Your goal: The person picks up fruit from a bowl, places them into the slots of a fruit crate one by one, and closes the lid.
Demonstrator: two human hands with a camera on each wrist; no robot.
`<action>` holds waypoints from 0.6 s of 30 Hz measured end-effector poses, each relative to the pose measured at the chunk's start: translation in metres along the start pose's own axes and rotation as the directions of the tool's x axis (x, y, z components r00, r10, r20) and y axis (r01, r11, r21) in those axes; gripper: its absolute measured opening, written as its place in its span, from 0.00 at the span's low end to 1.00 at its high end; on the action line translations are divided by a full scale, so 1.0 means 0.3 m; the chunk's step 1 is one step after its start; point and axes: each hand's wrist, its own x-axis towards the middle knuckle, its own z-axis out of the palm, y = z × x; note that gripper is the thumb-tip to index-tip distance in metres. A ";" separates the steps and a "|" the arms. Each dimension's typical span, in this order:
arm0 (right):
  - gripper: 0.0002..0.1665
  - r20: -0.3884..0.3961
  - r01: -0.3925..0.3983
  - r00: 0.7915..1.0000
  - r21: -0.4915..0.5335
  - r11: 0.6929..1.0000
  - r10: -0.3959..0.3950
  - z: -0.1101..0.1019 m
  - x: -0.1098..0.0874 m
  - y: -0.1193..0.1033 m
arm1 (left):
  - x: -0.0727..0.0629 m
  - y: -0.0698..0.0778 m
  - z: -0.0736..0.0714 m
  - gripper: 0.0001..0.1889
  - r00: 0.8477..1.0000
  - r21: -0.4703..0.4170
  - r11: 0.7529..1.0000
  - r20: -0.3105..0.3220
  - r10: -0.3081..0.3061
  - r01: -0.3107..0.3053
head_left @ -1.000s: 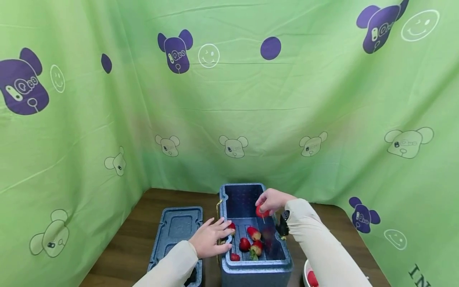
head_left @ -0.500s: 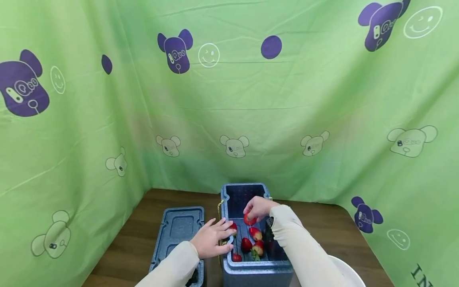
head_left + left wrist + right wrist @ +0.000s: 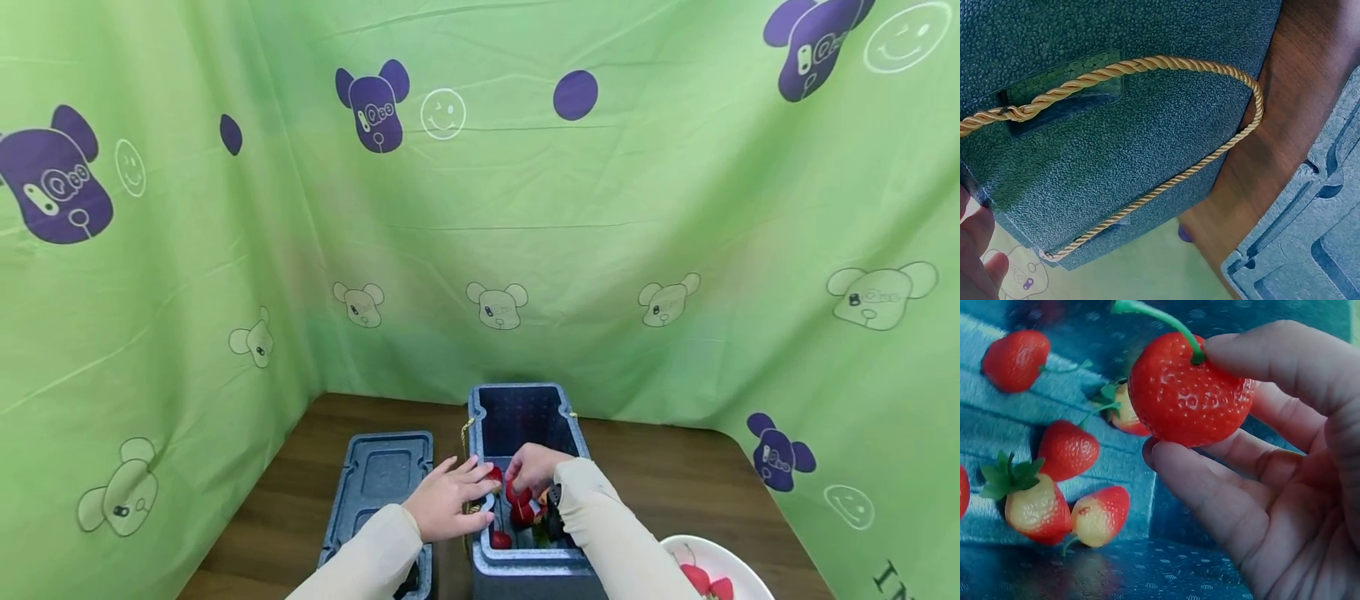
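My right hand [image 3: 535,468] is down inside a blue foam box [image 3: 521,568] and pinches a red strawberry [image 3: 1185,400] between thumb and fingers. The green stem of this strawberry points up and left in the right wrist view. On the ridged floor of the box lie several more: a red strawberry [image 3: 1069,450] with a thin stem, another red one at the upper left, and red-and-yellow ones such as a leafy strawberry [image 3: 1035,509]. My left hand [image 3: 447,504] rests with spread fingers on the box's left rim. Its fingertips [image 3: 977,228] show at the box edge in the left wrist view.
A matching blue lid [image 3: 386,467] lies on the brown wooden table [image 3: 270,517] left of the box. A gold rope [image 3: 1172,64] hangs along the box's side. A white bowl [image 3: 723,557] holding red strawberries stands at the front right. Green printed cloth [image 3: 480,208] surrounds the table.
My right hand has moved left and down into the box with the strawberry. The left hand has kept its place on the rim. The white bowl has come more into view.
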 end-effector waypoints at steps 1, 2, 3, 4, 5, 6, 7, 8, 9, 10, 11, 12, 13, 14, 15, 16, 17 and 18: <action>0.09 0.001 -0.005 1.000 -0.002 1.000 0.005 0.006 0.000 -0.001 | 0.001 0.000 0.001 0.25 1.000 0.004 1.000 0.001 0.001 -0.001; 0.09 0.003 -0.006 1.000 -0.007 1.000 0.006 0.012 -0.001 -0.003 | 0.001 -0.001 0.002 0.26 1.000 0.010 1.000 0.002 0.002 -0.002; 0.08 0.007 -0.003 1.000 -0.017 1.000 0.003 0.018 -0.001 -0.004 | 0.001 -0.002 0.003 0.26 1.000 0.016 1.000 0.000 0.004 -0.004; 0.08 0.010 0.003 1.000 -0.032 0.999 -0.003 0.020 0.000 -0.006 | 0.002 -0.004 0.001 0.26 1.000 0.025 1.000 -0.005 0.011 -0.011; 0.08 0.014 0.008 1.000 -0.047 0.999 -0.008 0.022 -0.001 -0.007 | 0.004 -0.005 0.000 0.26 1.000 0.037 0.999 -0.010 0.019 -0.019; 0.08 0.016 0.013 1.000 -0.060 0.998 -0.012 0.026 0.000 -0.007 | 0.006 -0.007 0.000 0.25 0.999 0.051 0.998 -0.017 0.032 -0.031; 0.08 0.017 0.015 1.000 -0.073 0.997 -0.014 0.029 0.000 -0.008 | 0.007 -0.009 0.000 0.25 0.999 0.070 0.997 -0.024 0.048 -0.046; 0.08 0.015 0.014 1.000 -0.085 0.996 -0.013 0.031 -0.001 -0.007 | 0.008 -0.010 0.000 0.25 0.998 0.085 0.995 -0.030 0.063 -0.060; 0.08 0.012 0.012 1.000 -0.092 0.996 -0.011 0.035 0.000 -0.006 | 0.009 -0.011 0.001 0.25 0.996 0.095 0.993 -0.036 0.077 -0.073; 0.08 0.008 0.007 1.000 -0.093 0.996 -0.007 0.037 -0.001 -0.005 | 0.010 -0.013 0.003 0.25 0.995 0.106 0.991 -0.040 0.089 -0.085; 0.08 0.003 0.000 1.000 -0.089 0.996 0.000 0.039 -0.003 -0.005 | 0.012 -0.015 0.005 0.25 0.994 0.116 0.989 -0.042 0.097 -0.092; 0.08 0.000 -0.005 1.000 -0.083 0.997 0.005 0.041 -0.004 -0.004 | 0.012 -0.015 0.007 0.25 0.994 0.115 0.989 -0.043 0.102 -0.097; 0.08 0.000 -0.009 1.000 -0.081 0.997 0.009 0.042 -0.005 -0.005 | 0.011 -0.015 0.008 0.26 0.994 0.115 0.989 -0.041 0.103 -0.098; 0.08 0.002 -0.010 1.000 -0.083 0.996 0.011 0.044 -0.006 -0.004 | 0.011 -0.016 0.009 0.26 0.994 0.111 0.989 -0.039 0.102 -0.098; 0.08 0.006 -0.009 1.000 -0.085 0.996 0.010 0.046 -0.007 -0.004 | 0.011 -0.017 0.011 0.26 0.994 0.112 0.989 -0.038 0.102 -0.097; 0.08 0.009 -0.009 1.000 -0.089 0.996 0.010 0.046 -0.009 -0.004 | 0.010 -0.017 0.012 0.26 0.994 0.113 0.989 -0.036 0.101 -0.096; 0.08 0.014 -0.008 1.000 -0.096 0.995 0.010 0.046 -0.010 -0.005 | 0.010 -0.018 0.012 0.26 0.994 0.110 0.989 -0.034 0.101 -0.096; 0.08 0.019 -0.003 1.000 -0.107 0.994 0.005 0.045 -0.011 -0.006 | 0.010 -0.019 0.011 0.26 0.994 0.109 0.989 -0.036 0.104 -0.100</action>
